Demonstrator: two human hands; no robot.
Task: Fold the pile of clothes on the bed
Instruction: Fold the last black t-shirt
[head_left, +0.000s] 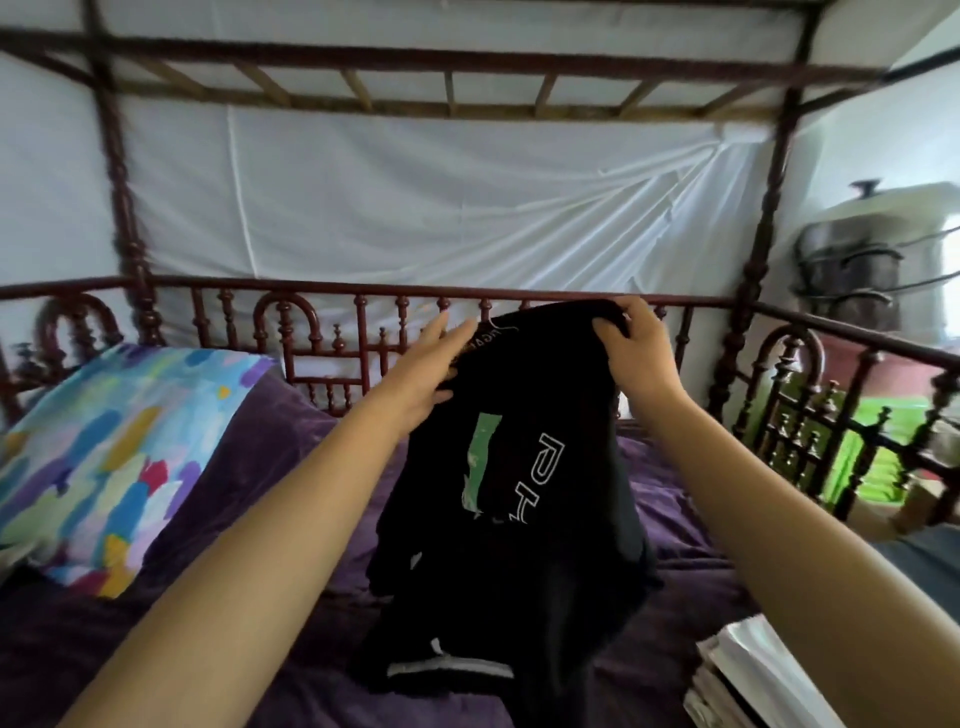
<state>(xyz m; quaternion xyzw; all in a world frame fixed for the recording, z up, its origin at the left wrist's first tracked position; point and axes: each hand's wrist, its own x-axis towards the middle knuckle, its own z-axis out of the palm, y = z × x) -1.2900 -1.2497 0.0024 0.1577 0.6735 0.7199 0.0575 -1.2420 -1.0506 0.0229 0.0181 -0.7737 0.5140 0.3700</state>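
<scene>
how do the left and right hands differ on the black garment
The left hand lies with straight fingers against the black garment; the right hand curls its fingers round the top edge. The right hand sits slightly higher in the picture than the left hand. Both touch the garment's upper part.

A pillow (114, 457) lies left on the bed (244, 499), garment (545, 545) above its middle.

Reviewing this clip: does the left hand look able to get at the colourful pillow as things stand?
Probably yes. The left hand only rests flat-fingered on the black garment, which the right hand holds up, and the colourful pillow lies uncovered to its left with nothing between them.
</scene>
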